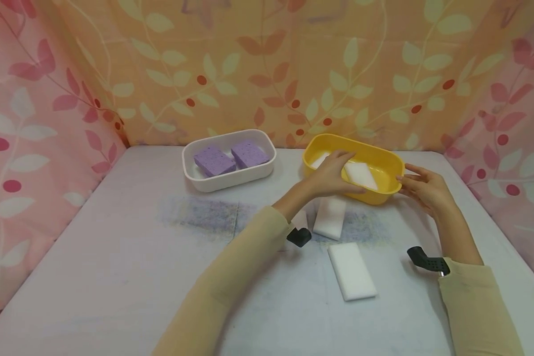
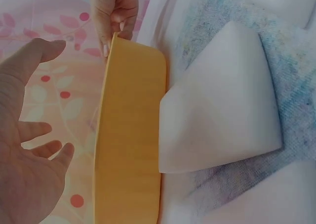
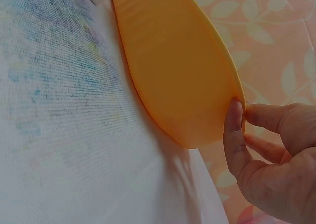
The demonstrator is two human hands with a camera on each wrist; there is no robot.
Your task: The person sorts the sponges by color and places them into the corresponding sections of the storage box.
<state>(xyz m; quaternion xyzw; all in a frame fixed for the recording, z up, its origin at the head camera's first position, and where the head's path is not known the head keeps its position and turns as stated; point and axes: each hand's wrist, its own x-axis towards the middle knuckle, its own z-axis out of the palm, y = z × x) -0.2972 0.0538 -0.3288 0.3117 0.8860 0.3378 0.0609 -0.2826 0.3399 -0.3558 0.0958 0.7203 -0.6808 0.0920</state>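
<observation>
Yellow plastic tub (image 1: 378, 199) stands at the far right of the table (image 1: 115, 277). Right hand (image 1: 431, 190) grasps its right end, pinching the rim with the thumb on the outer wall. Left hand (image 1: 333, 175) reaches over the tub's near side, fingers loose and spread, gripping nothing.

Inside the tub: two white sponge blocks, one toward the left end (image 1: 319, 159), one near the middle (image 1: 361, 175), the latter tilted. Outside, three more on the table: a middle block (image 1: 330, 217) close by the tub's near wall, a left block (image 1: 300, 220) partly hidden by the left wrist, a near block (image 1: 352, 271) lying flat.

Far left of the tub, well apart: white plastic tub (image 1: 231, 181) holding two purple sponges (image 1: 214, 160), side by side. Bluish stains (image 1: 204, 217) mark the table cover. Leaf-print curtain (image 1: 271, 59) behind.
</observation>
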